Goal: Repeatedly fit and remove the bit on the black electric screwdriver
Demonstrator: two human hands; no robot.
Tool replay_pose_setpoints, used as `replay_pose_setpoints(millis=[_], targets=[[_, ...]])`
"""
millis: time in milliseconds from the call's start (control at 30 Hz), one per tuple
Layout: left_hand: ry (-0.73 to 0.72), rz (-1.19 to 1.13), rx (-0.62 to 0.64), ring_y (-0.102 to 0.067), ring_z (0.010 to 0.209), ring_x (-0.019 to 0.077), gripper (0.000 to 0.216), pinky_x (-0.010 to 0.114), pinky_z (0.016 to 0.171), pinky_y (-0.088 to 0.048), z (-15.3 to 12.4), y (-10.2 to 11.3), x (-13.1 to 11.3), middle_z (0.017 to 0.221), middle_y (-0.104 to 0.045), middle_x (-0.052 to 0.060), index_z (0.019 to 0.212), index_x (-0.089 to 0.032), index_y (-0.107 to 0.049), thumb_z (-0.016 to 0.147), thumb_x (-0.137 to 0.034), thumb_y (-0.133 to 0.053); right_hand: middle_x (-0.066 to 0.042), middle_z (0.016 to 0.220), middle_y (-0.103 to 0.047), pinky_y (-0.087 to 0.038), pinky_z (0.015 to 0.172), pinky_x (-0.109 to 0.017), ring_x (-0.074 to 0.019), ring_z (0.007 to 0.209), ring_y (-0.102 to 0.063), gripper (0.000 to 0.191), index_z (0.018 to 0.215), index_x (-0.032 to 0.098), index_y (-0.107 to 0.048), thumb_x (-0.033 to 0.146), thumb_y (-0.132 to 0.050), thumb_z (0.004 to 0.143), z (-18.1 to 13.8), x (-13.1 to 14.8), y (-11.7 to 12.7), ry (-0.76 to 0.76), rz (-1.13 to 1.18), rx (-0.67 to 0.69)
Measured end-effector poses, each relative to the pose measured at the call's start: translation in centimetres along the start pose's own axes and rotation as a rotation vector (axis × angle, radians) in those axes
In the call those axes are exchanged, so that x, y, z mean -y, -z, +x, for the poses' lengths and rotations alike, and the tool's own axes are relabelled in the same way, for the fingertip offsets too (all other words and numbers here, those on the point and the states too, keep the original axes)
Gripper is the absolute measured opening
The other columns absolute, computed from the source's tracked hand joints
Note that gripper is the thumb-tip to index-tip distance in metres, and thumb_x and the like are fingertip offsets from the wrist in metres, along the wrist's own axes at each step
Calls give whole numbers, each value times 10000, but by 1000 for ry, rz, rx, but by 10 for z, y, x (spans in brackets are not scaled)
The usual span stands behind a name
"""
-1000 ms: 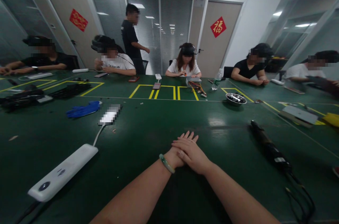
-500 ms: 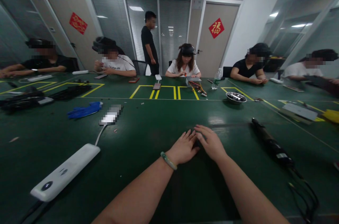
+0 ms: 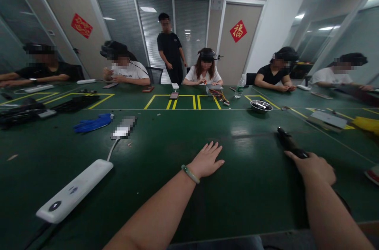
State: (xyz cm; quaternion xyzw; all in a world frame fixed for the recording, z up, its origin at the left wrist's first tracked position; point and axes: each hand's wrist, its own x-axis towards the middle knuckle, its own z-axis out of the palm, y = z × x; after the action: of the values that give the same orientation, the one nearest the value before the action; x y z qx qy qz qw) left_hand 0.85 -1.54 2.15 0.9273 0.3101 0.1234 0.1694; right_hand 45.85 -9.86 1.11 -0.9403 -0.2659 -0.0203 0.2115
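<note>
**Hands parted; right hand now on the black tool**

- Left hand (image 3: pixel 207 160): lies flat, palm down, fingers spread, on the green surface (image 3: pixel 166 151). It holds nothing. A green bangle (image 3: pixel 190 174) sits at the wrist. Half a second ago this hand lay beside the right hand; a second ago the two were folded together.
- Right hand (image 3: pixel 314 166): has moved well off to the right and now rests on top of the black tool (image 3: pixel 288 143), a long dark handle that lies on the surface with its tip pointing away from the person. The fingers drape over the near end; whether they have closed round it cannot be told.
- Black tool: in the same spot as before, near the right edge of the surface, its cable hidden behind the arm.
- Judgement: the rest posture is over and the tool is the thing in hand.
- Nearby, untouched: white power strip (image 3: pixel 75 191) to the left, blue glove (image 3: pixel 93 122) farther back, metal bowl (image 3: pixel 260 105) beyond the tool.
- Other people sit round the far side; one stands.
</note>
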Motion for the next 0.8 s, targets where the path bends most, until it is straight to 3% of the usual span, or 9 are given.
replay_pose_setpoints(millis=[133, 333, 433, 533, 633, 800], targets=[[-7, 8, -1, -133, 1463, 239, 633, 450, 1183, -166, 0, -2, 2, 1575, -208, 60, 1514, -225, -217, 976, -553, -282, -282, 930, -590, -364, 653, -535, -430, 863, -574, 742, 945, 141, -702, 770, -609, 562, -3, -1, -7, 166, 50, -95], [8, -9, 12, -139, 1460, 234, 628, 452, 1184, -177, 0, 4, -3, 1572, -213, 68, 1514, -217, -214, 983, -546, -272, -245, 925, -612, -371, 619, -501, -410, 811, -589, 689, 1011, 165, -717, 711, -615, 603, -5, -3, -3, 89, 49, -58], [44, -19, -11, -179, 1452, 240, 610, 455, 1171, -226, -1, 12, -9, 1560, -251, 70, 1508, -218, -238, 985, -527, -292, -240, 945, -631, -361, 586, -465, -383, 766, -599, 685, 1039, 169, -721, 707, -602, 632, -14, 7, 2, 171, 44, -48], [57, -31, -100, -223, 1442, 231, 564, 450, 1153, -279, -1, 19, -14, 1542, -305, 54, 1494, -225, -275, 994, -484, -307, -220, 1035, -639, -380, 600, -432, -359, 811, -604, 661, 1075, 171, -712, 690, -570, 690, -35, 29, 7, 350, 43, -88], [18, -36, -246, -254, 1433, 196, 492, 432, 1159, -283, 0, 25, -20, 1519, -359, 23, 1467, -246, -326, 1006, -415, -309, -134, 1123, -635, -435, 664, -397, -313, 907, -598, 576, 1130, 232, -678, 644, -543, 752, -69, 64, 10, 515, 65, -87], [-82, -14, -393, -291, 1419, 183, 434, 460, 1179, -243, -2, 32, -32, 1485, -417, 10, 1423, -260, -394, 998, -327, -339, -72, 1149, -634, -470, 830, -380, -252, 993, -589, 465, 1171, 251, -641, 491, -598, 776, -139, 128, 6, 894, 153, 47]])
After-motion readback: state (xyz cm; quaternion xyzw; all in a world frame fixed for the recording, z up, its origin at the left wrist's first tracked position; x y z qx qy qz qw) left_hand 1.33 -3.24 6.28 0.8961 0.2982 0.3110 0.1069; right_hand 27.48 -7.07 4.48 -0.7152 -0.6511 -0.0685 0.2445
